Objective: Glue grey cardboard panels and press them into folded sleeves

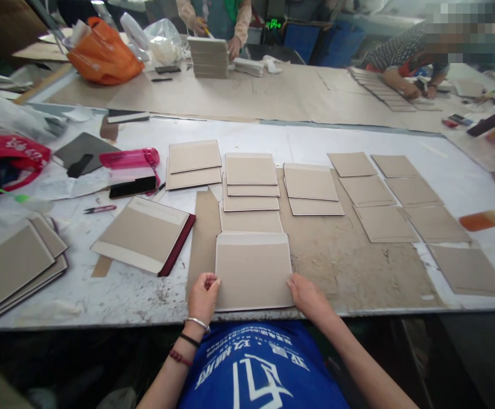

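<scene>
While the left hand (205,292) and the right hand (309,294) each pinch a side edge of one beige board (253,275), that board lies at the near edge of the worktable (132,295), a paler band along its far side; beyond it, three clusters of overlapping boards (251,169) show similar bands, so that portion looks done; the seven laid-out boards (367,191) on the right show no such band that I can make out, and seem left over; whether the pinched one is finished, I cannot tell.
</scene>
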The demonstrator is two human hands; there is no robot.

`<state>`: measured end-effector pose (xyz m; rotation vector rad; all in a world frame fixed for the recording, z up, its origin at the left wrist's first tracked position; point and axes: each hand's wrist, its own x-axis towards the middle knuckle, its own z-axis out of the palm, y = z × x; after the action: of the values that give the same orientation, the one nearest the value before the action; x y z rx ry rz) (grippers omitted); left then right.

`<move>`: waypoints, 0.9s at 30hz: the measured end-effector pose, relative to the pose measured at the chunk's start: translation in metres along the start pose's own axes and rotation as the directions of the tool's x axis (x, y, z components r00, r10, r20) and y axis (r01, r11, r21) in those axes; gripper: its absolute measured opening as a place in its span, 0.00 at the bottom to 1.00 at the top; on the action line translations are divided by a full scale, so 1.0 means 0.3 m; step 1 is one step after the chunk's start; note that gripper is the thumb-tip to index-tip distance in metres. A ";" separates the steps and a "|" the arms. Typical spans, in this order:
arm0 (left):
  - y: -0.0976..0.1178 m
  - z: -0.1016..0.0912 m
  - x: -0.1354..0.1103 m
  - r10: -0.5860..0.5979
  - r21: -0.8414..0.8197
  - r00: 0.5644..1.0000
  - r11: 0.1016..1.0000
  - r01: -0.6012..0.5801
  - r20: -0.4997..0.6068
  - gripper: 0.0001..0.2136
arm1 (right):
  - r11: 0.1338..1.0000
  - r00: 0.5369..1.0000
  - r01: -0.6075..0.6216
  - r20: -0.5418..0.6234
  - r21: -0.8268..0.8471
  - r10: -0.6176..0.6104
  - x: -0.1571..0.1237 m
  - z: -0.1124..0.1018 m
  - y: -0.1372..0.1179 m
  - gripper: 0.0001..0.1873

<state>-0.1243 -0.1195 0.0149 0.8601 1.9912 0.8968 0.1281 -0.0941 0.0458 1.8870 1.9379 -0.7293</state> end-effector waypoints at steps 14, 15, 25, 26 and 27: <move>0.026 -0.016 -0.005 -0.027 0.043 0.999 0.999 0.026 0.032 0.10 | 1.000 1.000 0.002 -0.009 -0.006 -0.002 -0.004 0.003 -0.003 0.14; 0.026 -0.017 -0.005 -0.030 0.045 0.999 0.999 0.029 0.036 0.11 | 1.000 1.000 0.008 -0.012 0.002 -0.008 -0.005 0.002 -0.001 0.13; 0.032 -0.016 -0.011 -0.021 0.069 0.999 0.997 0.018 0.036 0.11 | 1.000 1.000 0.000 -0.006 0.022 0.000 -0.008 0.000 0.002 0.13; 0.032 -0.015 -0.012 -0.017 0.072 0.999 0.997 0.015 0.032 0.11 | 1.000 1.000 -0.001 -0.004 0.025 0.001 -0.008 -0.001 0.001 0.13; 0.031 -0.014 -0.013 -0.014 0.075 1.000 0.997 0.011 0.027 0.11 | 1.000 1.000 -0.002 -0.004 0.029 0.002 -0.008 -0.001 0.001 0.14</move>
<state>-0.1236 -0.1191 0.0259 0.8960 2.0144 0.8038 0.1285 -0.0960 0.0475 1.9082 1.9374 -0.7581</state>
